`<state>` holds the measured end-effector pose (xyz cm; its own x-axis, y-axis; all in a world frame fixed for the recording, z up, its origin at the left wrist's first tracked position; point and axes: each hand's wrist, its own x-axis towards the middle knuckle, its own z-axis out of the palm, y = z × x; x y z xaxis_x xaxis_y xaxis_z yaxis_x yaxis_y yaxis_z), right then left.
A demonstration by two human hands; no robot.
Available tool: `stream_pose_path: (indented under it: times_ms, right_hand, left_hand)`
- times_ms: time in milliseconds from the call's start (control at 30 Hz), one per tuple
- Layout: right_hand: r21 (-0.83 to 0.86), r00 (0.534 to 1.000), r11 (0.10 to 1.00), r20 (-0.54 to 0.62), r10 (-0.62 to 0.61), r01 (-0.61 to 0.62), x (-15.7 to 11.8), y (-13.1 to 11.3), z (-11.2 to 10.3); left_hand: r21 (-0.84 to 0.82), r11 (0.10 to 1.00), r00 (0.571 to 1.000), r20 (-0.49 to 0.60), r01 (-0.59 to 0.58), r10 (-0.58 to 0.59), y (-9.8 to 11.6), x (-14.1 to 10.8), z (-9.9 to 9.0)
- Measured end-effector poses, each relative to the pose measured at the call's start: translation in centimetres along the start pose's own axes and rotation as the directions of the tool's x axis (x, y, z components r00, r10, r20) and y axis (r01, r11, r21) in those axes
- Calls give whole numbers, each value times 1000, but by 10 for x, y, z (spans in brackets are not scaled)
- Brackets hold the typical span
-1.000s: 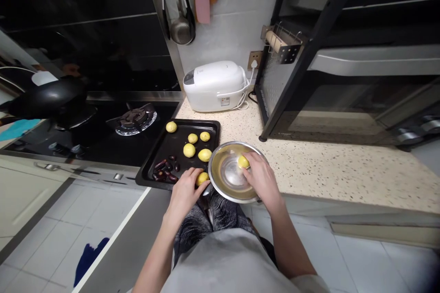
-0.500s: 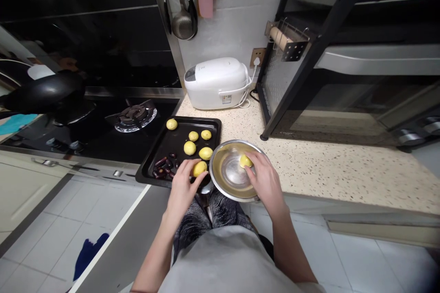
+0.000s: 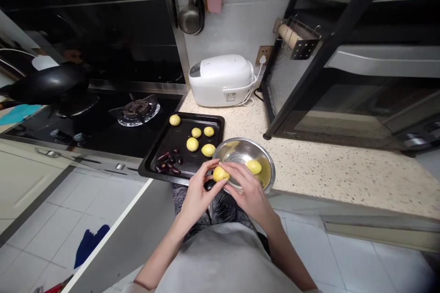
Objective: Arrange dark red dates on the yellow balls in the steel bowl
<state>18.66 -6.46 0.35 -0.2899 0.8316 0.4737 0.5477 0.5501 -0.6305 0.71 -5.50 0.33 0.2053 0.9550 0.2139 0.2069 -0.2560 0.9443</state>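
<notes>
My left hand [image 3: 199, 190] pinches a yellow lemon [image 3: 220, 174] between thumb and fingers over the near left rim of a steel bowl [image 3: 237, 148]. The fingertips of my right hand [image 3: 252, 193] close on the same lemon from the other side. Inside the bowl lies a second lemon [image 3: 253, 167], partly behind my right fingers. To the left, a black baking tray [image 3: 185, 162] carries several loose lemons [image 3: 192, 144] and a cluster of dark, oblong fruits [image 3: 167, 163] near its front left.
Left of the tray is a gas hob [image 3: 137, 109] with a black wok [image 3: 58, 83]. A white rice cooker [image 3: 223, 81] stands against the wall behind. On the right, a black rack [image 3: 302, 82] holds an oven. An open drawer [image 3: 120, 229] juts out below the tray.
My right hand has let go of a lemon in the bowl and moved left to the other lemon. My left hand has brought that lemon right, from the tray to the bowl's rim.
</notes>
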Motion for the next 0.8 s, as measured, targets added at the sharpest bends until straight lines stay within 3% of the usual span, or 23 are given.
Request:
stream_pose_path:
  times_ms: [167, 400, 533, 667, 800]
  right_hand:
    - [-36, 1000, 999, -29, 10, -11, -4, 9, -7]
    - [-200, 980, 969, -166, 111, -144, -18, 34, -27]
    - [-235, 991, 965, -93, 98, -117, -23, 35, -28]
    - [-217, 998, 974, -31, 60, -66, -25, 29, -26]
    - [-206, 998, 976, -14, 64, -66, -26, 27, -26]
  left_hand:
    - [76, 995, 998, 19, -59, 58, 0, 1, 0]
    - [240, 946, 974, -18, -216, 227, -3, 23, 5]
    - [316, 902, 956, 118, -293, 269, -6, 49, 16]
    - [381, 864, 928, 299, -328, 221, -12, 74, 28]
    - [481, 810, 915, 371, -337, 160, -22, 86, 37]
